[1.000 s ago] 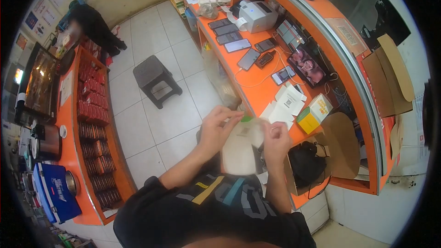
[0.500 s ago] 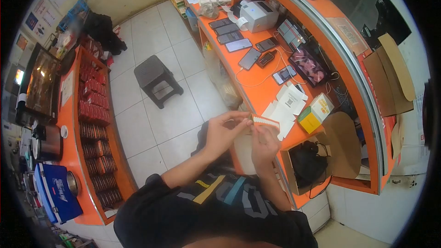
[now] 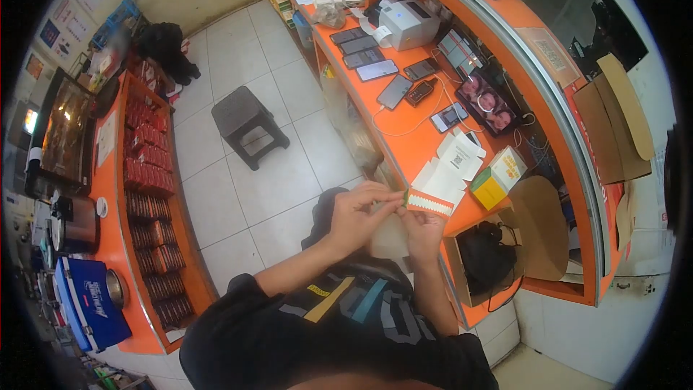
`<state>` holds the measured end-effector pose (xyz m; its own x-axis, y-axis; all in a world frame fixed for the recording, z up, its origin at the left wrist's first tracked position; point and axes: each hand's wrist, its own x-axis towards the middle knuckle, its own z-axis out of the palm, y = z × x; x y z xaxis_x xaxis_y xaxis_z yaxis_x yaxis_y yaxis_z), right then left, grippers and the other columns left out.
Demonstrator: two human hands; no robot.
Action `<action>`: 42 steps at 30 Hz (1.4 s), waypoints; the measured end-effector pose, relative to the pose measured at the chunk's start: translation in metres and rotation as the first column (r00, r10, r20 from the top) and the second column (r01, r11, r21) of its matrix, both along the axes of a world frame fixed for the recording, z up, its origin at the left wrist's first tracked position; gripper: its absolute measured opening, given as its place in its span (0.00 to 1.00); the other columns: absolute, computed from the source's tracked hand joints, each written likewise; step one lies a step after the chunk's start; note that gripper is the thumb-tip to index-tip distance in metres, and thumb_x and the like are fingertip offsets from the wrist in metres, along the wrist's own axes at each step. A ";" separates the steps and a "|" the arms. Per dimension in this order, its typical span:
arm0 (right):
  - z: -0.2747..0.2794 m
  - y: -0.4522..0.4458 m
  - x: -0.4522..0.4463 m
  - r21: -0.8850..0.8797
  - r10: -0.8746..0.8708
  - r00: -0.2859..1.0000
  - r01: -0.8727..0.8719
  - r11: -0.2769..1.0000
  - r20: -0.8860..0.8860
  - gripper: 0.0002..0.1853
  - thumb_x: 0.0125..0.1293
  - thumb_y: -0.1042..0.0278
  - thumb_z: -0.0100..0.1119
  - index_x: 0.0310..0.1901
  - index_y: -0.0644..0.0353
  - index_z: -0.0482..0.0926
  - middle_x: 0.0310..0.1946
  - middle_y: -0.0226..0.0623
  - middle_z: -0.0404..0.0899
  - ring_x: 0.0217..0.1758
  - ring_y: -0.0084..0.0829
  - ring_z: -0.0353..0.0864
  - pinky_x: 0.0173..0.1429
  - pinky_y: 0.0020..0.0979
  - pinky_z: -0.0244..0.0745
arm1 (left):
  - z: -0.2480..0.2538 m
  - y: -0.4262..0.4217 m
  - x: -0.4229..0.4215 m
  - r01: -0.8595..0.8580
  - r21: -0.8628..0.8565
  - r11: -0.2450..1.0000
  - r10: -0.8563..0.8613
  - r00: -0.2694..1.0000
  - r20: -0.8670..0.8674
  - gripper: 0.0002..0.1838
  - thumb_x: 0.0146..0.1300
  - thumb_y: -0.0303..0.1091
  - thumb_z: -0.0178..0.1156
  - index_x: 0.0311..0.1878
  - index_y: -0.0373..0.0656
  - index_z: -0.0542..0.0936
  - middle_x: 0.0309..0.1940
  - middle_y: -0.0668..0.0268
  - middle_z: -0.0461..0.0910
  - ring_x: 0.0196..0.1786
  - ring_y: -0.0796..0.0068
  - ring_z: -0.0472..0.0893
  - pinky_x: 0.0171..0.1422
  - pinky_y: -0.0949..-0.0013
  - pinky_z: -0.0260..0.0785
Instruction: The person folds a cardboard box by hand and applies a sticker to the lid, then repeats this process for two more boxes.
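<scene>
Presently, the left hand [image 3: 364, 213] was nearly closed, thumb and fingertips drawn into a pinch at the green-tinged end of a flat strip [image 3: 433, 204]. Strip: thin, apparently card or paper, orange with a white saw-toothed band along its length. The right hand [image 3: 422, 230] was curled closed just beneath, fingertips gripping the strip near that same end; the free end stuck out past the right hand, by the edge of the orange table [image 3: 408, 152]. Below both hands, a pale, soft-outlined item [image 3: 390, 238], partly hidden; material could not be determined.

Just beyond the strip, on the table: an unfolded white carton [image 3: 462, 155], thin board with spread flaps, a black QR code printed on one panel. Beside it, a yellow, green and white box [image 3: 498, 177], rectangular; its lettering was too small to read. Nearer the body, an open brown cardboard box [image 3: 545, 224], flap splayed, held a soft black item [image 3: 487, 256].

Farther along: a white-screened phone [image 3: 449, 117] near a glossy tablet [image 3: 489, 103], then a boxy light-grey printer [image 3: 408, 23] with rounded edges.

Off the table, a black plastic stool [image 3: 240, 110] stood on smooth square floor tiles [image 3: 216, 202]. Far left, a blue cooler [image 3: 90, 296] bore white script, illegible.
</scene>
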<state>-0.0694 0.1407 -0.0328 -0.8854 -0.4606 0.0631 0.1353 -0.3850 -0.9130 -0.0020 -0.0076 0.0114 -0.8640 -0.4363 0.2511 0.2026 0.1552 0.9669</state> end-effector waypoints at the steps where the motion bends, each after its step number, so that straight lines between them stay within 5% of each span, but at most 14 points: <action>1: -0.001 0.000 0.000 -0.020 -0.009 1.000 0.009 1.000 -0.014 0.16 0.66 0.85 0.70 0.55 0.68 0.83 0.51 0.38 0.87 0.55 0.27 0.86 0.60 0.28 0.80 | 0.002 -0.001 0.000 0.033 -0.008 0.999 -0.032 0.999 0.013 0.09 0.64 0.19 0.71 0.47 0.32 0.89 0.43 0.56 0.89 0.47 0.70 0.85 0.54 0.71 0.76; 7: 0.000 -0.003 0.005 -0.050 -0.057 0.996 0.054 0.997 -0.063 0.16 0.67 0.85 0.69 0.56 0.69 0.82 0.50 0.38 0.87 0.55 0.27 0.86 0.59 0.28 0.81 | 0.001 -0.002 -0.001 0.071 0.119 0.990 -0.071 0.997 -0.009 0.09 0.64 0.19 0.70 0.47 0.32 0.89 0.44 0.55 0.89 0.48 0.70 0.86 0.54 0.70 0.77; 12: 0.012 -0.005 0.008 0.016 -0.072 0.983 0.076 0.997 -0.167 0.15 0.67 0.84 0.69 0.55 0.70 0.83 0.49 0.38 0.87 0.54 0.26 0.85 0.59 0.28 0.80 | -0.008 -0.005 -0.001 0.069 0.009 0.998 -0.068 0.994 -0.087 0.12 0.63 0.20 0.72 0.50 0.33 0.89 0.46 0.55 0.88 0.48 0.69 0.86 0.53 0.69 0.77; 15: -0.003 0.004 0.015 0.240 -0.138 0.878 0.272 0.932 -0.459 0.14 0.69 0.82 0.69 0.55 0.71 0.83 0.49 0.39 0.87 0.52 0.25 0.85 0.59 0.28 0.80 | -0.006 -0.004 0.002 0.051 0.001 0.999 -0.050 0.994 -0.094 0.14 0.60 0.21 0.74 0.50 0.34 0.89 0.47 0.55 0.88 0.48 0.68 0.86 0.54 0.69 0.78; 19: 0.004 -0.007 0.019 0.118 -0.200 0.926 0.249 0.961 -0.321 0.09 0.71 0.82 0.65 0.51 0.72 0.83 0.47 0.38 0.87 0.51 0.24 0.85 0.56 0.26 0.80 | -0.005 -0.002 -0.004 -0.076 -0.122 0.990 0.045 0.970 -0.240 0.17 0.57 0.22 0.78 0.51 0.35 0.89 0.48 0.54 0.88 0.50 0.67 0.87 0.56 0.70 0.79; 24: 0.002 -0.011 0.015 0.114 -0.189 0.975 0.202 0.973 -0.116 0.11 0.73 0.81 0.64 0.55 0.73 0.81 0.51 0.43 0.86 0.56 0.26 0.84 0.63 0.28 0.79 | -0.012 0.001 -0.007 -0.084 -0.173 0.981 0.054 0.984 -0.172 0.17 0.56 0.24 0.79 0.50 0.36 0.90 0.49 0.55 0.89 0.49 0.67 0.89 0.54 0.70 0.81; 31: 0.006 -0.023 0.014 0.127 -0.218 0.975 0.223 0.967 -0.049 0.13 0.77 0.81 0.56 0.59 0.72 0.78 0.55 0.41 0.84 0.58 0.25 0.82 0.65 0.27 0.75 | -0.014 0.009 -0.014 -0.168 -0.276 0.946 0.093 0.960 -0.265 0.15 0.59 0.19 0.74 0.50 0.35 0.87 0.44 0.57 0.88 0.42 0.67 0.88 0.49 0.71 0.81; 34: 0.016 -0.020 0.012 0.215 -0.102 0.989 0.124 0.969 -0.111 0.14 0.77 0.82 0.52 0.60 0.72 0.78 0.55 0.43 0.83 0.58 0.27 0.83 0.66 0.27 0.74 | -0.006 0.006 -0.012 -0.050 -0.280 0.959 0.012 0.990 -0.138 0.13 0.60 0.17 0.72 0.48 0.35 0.86 0.45 0.60 0.87 0.44 0.70 0.87 0.50 0.70 0.81; 37: 0.029 -0.008 0.010 0.287 0.098 0.978 -0.041 0.957 -0.185 0.16 0.76 0.83 0.52 0.62 0.73 0.76 0.54 0.43 0.83 0.57 0.28 0.82 0.66 0.27 0.74 | -0.035 -0.011 -0.014 0.093 -0.030 0.995 -0.092 0.995 0.037 0.18 0.61 0.17 0.72 0.55 0.36 0.83 0.49 0.62 0.84 0.50 0.73 0.85 0.54 0.69 0.81; 40: 0.044 0.022 0.016 0.405 -0.025 0.961 0.139 0.904 -0.274 0.19 0.76 0.80 0.55 0.66 0.72 0.75 0.53 0.41 0.84 0.58 0.27 0.82 0.66 0.26 0.73 | -0.042 -0.023 -0.018 0.086 0.354 0.931 -0.080 0.996 -0.032 0.27 0.62 0.16 0.70 0.65 0.36 0.76 0.54 0.63 0.81 0.56 0.74 0.83 0.60 0.69 0.80; 42: 0.051 0.026 0.003 0.392 -0.207 0.809 0.468 0.792 -0.550 0.21 0.75 0.77 0.60 0.67 0.71 0.75 0.52 0.40 0.85 0.59 0.26 0.81 0.66 0.26 0.73 | -0.026 -0.038 -0.015 0.165 0.450 0.878 -0.191 0.982 0.012 0.37 0.63 0.14 0.68 0.75 0.36 0.68 0.63 0.57 0.78 0.60 0.72 0.82 0.64 0.68 0.79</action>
<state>-0.0663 0.1666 0.0179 -0.9099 -0.2182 0.3528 -0.3944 0.1917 -0.8987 -0.0171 -0.0454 -0.0150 -0.9444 -0.3284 0.0169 0.1307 -0.3279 0.9356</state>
